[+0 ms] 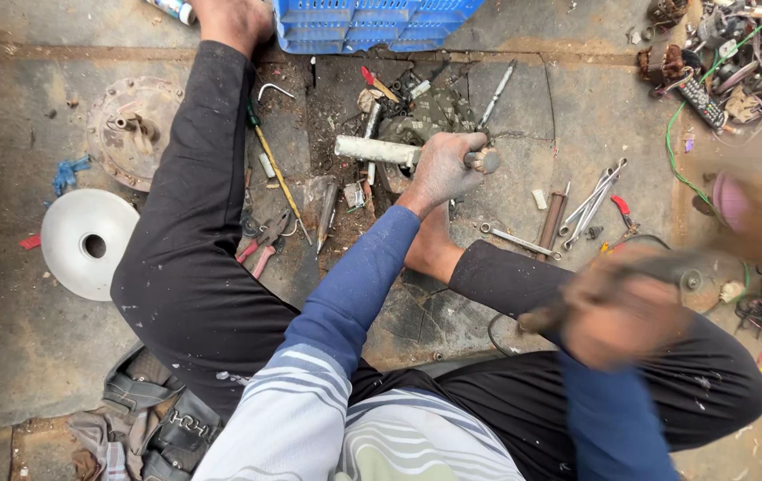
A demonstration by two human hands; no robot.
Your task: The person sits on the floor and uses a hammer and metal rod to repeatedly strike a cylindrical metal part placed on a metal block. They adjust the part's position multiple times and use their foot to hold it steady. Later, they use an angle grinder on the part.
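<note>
My left hand [442, 167] is dusty and closed around a pale cylindrical rod [374, 150]. It holds the rod level over a grimy grey metal motor part [434, 111] on the stone floor. My right hand [623, 312] is raised at the lower right and badly blurred. It grips a dark-handled tool [543, 317] whose head is smeared, so I cannot tell what kind it is. I sit on the floor in black trousers, one bare foot [433, 251] tucked just under the left hand.
A blue plastic crate [372, 25] stands at the top. A pale metal disc [87, 240] and a rusty round cover [131, 129] lie at the left. Red-handled pliers [261, 245], a yellow screwdriver [278, 174], several spanners [595, 198] and tangled wires [746, 62] are scattered around.
</note>
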